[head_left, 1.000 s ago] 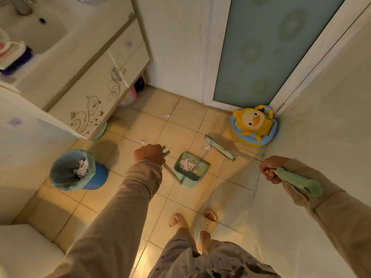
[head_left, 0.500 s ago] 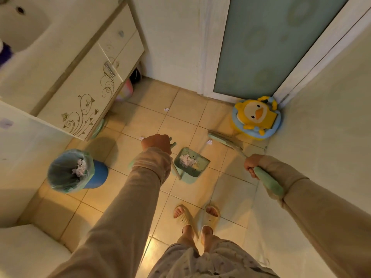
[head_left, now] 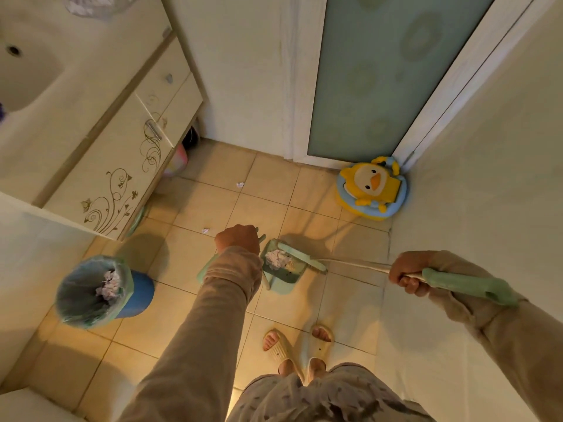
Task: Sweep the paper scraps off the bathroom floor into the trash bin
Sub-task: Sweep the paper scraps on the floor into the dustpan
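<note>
Most of the paper scraps [head_left: 277, 258] lay heaped in the green dustpan [head_left: 285, 283]. The pan sat on the tiled floor [head_left: 344, 300] just ahead of the person's slippers [head_left: 278, 345], with the broom head [head_left: 300, 256] lying across its mouth and touching the heap. Two stray scraps remained out on the tiles, one [head_left: 205, 230] just left of the left grip [head_left: 239, 240] and another [head_left: 240, 184] farther off toward the vanity cabinet [head_left: 122, 172]. More paper already showed inside the lined trash bin [head_left: 138, 295], well to the left of the pan. The left grip was clenched round the top of the dustpan's upright handle, and the right grip [head_left: 406, 274] was clenched round the broom's shaft just below its green sleeve [head_left: 466, 286]. The likeliest mishap, to my judgement, was spillage. The heap looked loose and light, so lifting the pan tipped forward, or swinging it fast toward the bin, could shed paper back onto the floor. The strays might also be missed, or flicked under the cabinet's raised foot. Room was tight: the wall [head_left: 472, 193] stood close on the right, and a duck-shaped potty [head_left: 371, 187] filled the corner by the frosted door [head_left: 380, 71]. Bare tiles ran between pan and bin.
</note>
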Demonstrator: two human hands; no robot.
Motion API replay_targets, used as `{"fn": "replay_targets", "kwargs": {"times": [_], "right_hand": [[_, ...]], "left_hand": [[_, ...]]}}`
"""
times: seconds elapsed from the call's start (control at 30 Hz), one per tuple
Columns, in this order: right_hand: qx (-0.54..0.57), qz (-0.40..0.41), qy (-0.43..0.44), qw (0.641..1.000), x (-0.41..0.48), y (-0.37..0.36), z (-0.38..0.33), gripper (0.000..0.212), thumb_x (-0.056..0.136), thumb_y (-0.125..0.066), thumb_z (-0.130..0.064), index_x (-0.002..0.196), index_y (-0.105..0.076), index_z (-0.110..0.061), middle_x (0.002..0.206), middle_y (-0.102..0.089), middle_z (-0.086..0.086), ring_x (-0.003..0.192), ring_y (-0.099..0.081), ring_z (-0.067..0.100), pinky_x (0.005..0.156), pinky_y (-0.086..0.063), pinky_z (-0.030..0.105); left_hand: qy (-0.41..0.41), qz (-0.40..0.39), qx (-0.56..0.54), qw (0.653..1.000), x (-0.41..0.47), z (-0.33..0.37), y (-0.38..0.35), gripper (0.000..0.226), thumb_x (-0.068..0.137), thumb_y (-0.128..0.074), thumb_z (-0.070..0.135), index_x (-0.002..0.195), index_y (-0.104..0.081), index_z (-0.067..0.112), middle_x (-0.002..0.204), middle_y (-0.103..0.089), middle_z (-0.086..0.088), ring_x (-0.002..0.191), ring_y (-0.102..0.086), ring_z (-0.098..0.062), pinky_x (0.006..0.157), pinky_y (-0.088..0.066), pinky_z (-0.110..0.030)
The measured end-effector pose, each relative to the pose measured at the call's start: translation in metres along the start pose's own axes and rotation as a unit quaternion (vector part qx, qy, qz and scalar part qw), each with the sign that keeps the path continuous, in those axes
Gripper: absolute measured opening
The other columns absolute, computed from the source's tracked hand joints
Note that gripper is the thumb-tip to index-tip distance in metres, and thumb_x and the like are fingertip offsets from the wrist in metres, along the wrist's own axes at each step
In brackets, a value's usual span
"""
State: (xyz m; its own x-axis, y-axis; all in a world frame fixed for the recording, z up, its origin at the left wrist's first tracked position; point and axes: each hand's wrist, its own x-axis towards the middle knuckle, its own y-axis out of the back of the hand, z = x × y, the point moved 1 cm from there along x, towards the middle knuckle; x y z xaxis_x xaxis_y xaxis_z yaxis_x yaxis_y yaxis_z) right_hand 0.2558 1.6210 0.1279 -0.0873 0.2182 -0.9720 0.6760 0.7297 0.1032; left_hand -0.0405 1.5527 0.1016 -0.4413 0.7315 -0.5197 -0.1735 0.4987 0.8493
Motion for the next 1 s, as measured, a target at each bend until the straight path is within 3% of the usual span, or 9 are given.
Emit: {"fn": "replay_targets", "kwargs": {"times": [0.27,0.4,0.47,0.57,0.67,0.77,0.9,1.0], "right_hand": [[-0.075,0.072,-0.014,0.995,-0.007,-0.028,-0.010,0.042,0.093,-0.040,-0.006,0.052,-0.034,-0.011,0.025,-0.038,-0.002,0.018,-0.035,0.005,0.032,-0.025,0.012],[-0.147,0.095,-0.021,0.984,-0.001,-0.060,-0.022,0.047,0.094,-0.037,-0.006,0.047,-0.033,-0.009,0.022,-0.037,-0.001,0.029,-0.036,0.009,0.045,-0.029,0.020],[-0.127,0.075,0.002,0.989,0.005,-0.068,-0.026,0.045,0.095,-0.036,-0.006,0.050,-0.034,-0.009,0.022,-0.037,-0.001,0.029,-0.036,0.008,0.047,-0.030,0.020],[-0.029,0.056,0.079,0.995,0.005,-0.067,-0.027,0.040,0.096,-0.037,-0.003,0.056,-0.039,-0.007,0.030,-0.043,0.001,0.023,-0.040,0.007,0.034,-0.033,0.013],[0.006,0.025,0.165,0.986,0.001,-0.070,-0.037,0.032,0.094,-0.041,-0.003,0.063,-0.049,-0.005,0.049,-0.050,0.004,0.039,-0.047,0.010,0.045,-0.035,0.016],[0.017,-0.045,0.190,0.981,-0.006,-0.078,-0.055,0.021,0.088,-0.047,-0.003,0.068,-0.053,-0.002,0.050,-0.052,0.003,0.038,-0.048,0.009,0.048,-0.036,0.016],[-0.012,-0.068,0.173,0.982,0.004,-0.093,-0.088,0.022,0.086,-0.047,-0.004,0.066,-0.054,-0.002,0.048,-0.053,0.002,0.038,-0.047,0.009,0.046,-0.036,0.015],[-0.160,-0.025,0.085,0.983,0.028,-0.104,-0.133,0.045,0.093,-0.038,-0.003,0.048,-0.045,-0.008,0.031,-0.045,0.000,0.023,-0.041,0.008,0.035,-0.032,0.010]], "left_hand": [[-0.024,0.009,0.020,0.999,-0.006,-0.008,-0.010,0.026,0.094,-0.052,0.025,0.118,-0.060,0.021,0.114,-0.066,0.000,0.105,-0.063,-0.020,0.084,-0.046,-0.028],[-0.016,0.012,0.004,1.000,-0.006,-0.018,-0.007,0.026,0.092,-0.054,0.026,0.116,-0.061,0.021,0.111,-0.067,0.001,0.103,-0.064,-0.019,0.084,-0.046,-0.028],[-0.001,0.012,-0.015,1.000,-0.006,-0.036,-0.006,0.026,0.091,-0.056,0.028,0.115,-0.061,0.021,0.109,-0.068,0.001,0.101,-0.064,-0.019,0.083,-0.047,-0.027],[0.032,-0.001,-0.060,0.998,-0.011,-0.072,-0.012,0.026,0.090,-0.057,0.033,0.112,-0.062,0.019,0.108,-0.067,0.001,0.100,-0.064,-0.019,0.080,-0.047,-0.026],[0.072,-0.011,-0.106,0.992,-0.020,-0.109,-0.025,0.028,0.091,-0.053,0.037,0.109,-0.062,0.017,0.107,-0.067,-0.001,0.100,-0.063,-0.020,0.078,-0.046,-0.026],[0.103,-0.016,-0.141,0.984,-0.029,-0.133,-0.035,0.029,0.091,-0.054,0.035,0.110,-0.061,0.015,0.107,-0.066,-0.003,0.100,-0.063,-0.021,0.080,-0.047,-0.027],[0.127,-0.022,-0.157,0.979,-0.031,-0.148,-0.033,0.029,0.090,-0.057,0.032,0.112,-0.060,0.013,0.110,-0.065,-0.005,0.103,-0.062,-0.023,0.086,-0.049,-0.030],[0.145,-0.022,-0.155,0.977,-0.026,-0.154,-0.027,0.032,0.091,-0.055,0.032,0.115,-0.059,0.011,0.115,-0.065,-0.007,0.106,-0.062,-0.024,0.089,-0.049,-0.031]]}}
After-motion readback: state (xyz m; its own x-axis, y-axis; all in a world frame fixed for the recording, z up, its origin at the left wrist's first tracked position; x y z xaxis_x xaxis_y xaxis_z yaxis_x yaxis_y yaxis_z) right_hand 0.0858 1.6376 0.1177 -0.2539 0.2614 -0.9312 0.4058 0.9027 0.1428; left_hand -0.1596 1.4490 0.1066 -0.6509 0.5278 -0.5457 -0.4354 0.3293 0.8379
